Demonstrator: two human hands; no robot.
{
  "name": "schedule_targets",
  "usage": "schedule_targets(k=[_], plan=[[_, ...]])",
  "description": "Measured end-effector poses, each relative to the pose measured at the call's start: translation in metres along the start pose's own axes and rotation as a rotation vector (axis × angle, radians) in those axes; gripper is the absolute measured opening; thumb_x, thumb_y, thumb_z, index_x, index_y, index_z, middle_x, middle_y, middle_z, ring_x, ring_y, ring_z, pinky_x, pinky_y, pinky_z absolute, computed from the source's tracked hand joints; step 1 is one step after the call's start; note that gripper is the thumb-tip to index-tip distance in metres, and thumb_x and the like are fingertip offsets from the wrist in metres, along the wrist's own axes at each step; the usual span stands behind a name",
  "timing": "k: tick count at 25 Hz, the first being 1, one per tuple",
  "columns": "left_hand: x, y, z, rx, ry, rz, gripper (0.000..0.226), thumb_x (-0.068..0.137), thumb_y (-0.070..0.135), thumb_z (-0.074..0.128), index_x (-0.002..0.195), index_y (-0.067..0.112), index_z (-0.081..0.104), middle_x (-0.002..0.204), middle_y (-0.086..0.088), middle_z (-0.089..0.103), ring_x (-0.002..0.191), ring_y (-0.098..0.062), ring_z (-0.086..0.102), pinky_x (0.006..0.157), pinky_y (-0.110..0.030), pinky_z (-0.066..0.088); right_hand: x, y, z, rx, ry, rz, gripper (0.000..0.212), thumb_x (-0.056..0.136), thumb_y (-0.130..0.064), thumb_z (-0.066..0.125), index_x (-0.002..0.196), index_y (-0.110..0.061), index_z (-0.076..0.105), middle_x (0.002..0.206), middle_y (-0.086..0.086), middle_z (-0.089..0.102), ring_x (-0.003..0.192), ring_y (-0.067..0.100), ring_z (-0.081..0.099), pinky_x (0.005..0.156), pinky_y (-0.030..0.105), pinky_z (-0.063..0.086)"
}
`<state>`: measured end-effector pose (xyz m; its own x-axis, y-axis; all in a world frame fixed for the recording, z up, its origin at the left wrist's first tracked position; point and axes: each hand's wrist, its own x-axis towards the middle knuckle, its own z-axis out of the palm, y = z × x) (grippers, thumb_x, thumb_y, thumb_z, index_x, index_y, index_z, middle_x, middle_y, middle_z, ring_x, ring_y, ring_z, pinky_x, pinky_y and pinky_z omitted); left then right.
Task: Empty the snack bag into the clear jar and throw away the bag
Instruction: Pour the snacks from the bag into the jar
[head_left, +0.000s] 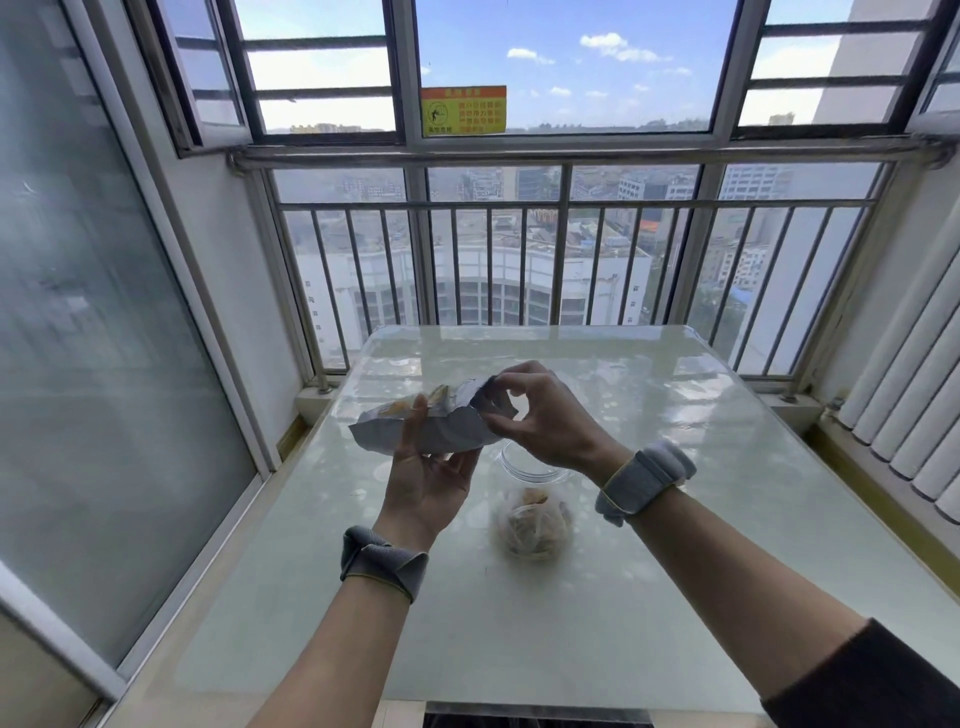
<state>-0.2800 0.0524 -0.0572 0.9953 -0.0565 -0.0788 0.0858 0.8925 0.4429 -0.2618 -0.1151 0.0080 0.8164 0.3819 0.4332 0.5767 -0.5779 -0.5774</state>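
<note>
Left hand (426, 483) gripped snack bag (421, 423) lying sideways in the air above clear jar (532, 512); right hand (540, 415) pinched the bag's open end; jar on table (675, 519), snacks inside.

The snack bag (436, 436) is thin, crinkled film, silvery-grey and fairly dull on its creased side; the clear jar (530, 499) is transparent, smooth and glossy, plastic by the look; the table (675, 467) has a smooth, highly glossy pale top that mirrors the light; the wristbands (382, 561) are matt grey cloth edged in yellow; the railing (519, 208) is smooth metal with a soft sheen; the sleeve (872, 686) is dark matt cloth.
</note>
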Motion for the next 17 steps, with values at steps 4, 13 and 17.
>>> schedule_targets(k=[4,13,17], plan=[[-0.005,-0.002,0.001,0.031,-0.023,-0.019,0.03,0.086,0.034,0.074,0.106,0.013,0.083,0.119,-0.011,0.077,0.105,-0.026,0.076,0.094,-0.039,0.06,0.002,-0.003,0.009,0.007,0.017,-0.009,0.014,0.09,-0.01,0.07,0.101,-0.007,0.078,0.091,0.004,0.062,0.084,0.02,0.056,0.074,0.028,0.046],[0.001,0.004,-0.006,-0.014,0.067,-0.044,0.032,0.081,0.039,0.078,0.097,0.012,0.085,0.122,-0.013,0.076,0.11,-0.027,0.072,0.085,-0.04,0.064,-0.009,0.015,-0.029,0.208,0.068,0.134,0.016,0.094,-0.019,0.07,0.093,-0.004,0.075,0.089,0.01,0.075,0.079,0.019,0.068,0.064,0.032,0.056],[0.002,0.006,-0.005,-0.025,0.046,-0.026,0.031,0.077,0.037,0.08,0.097,0.013,0.085,0.117,-0.012,0.078,0.1,-0.028,0.078,0.08,-0.041,0.065,-0.023,0.029,-0.034,0.157,-0.01,0.184,0.015,0.088,-0.02,0.078,0.096,-0.008,0.076,0.087,0.0,0.076,0.074,0.002,0.07,0.067,0.015,0.051]])
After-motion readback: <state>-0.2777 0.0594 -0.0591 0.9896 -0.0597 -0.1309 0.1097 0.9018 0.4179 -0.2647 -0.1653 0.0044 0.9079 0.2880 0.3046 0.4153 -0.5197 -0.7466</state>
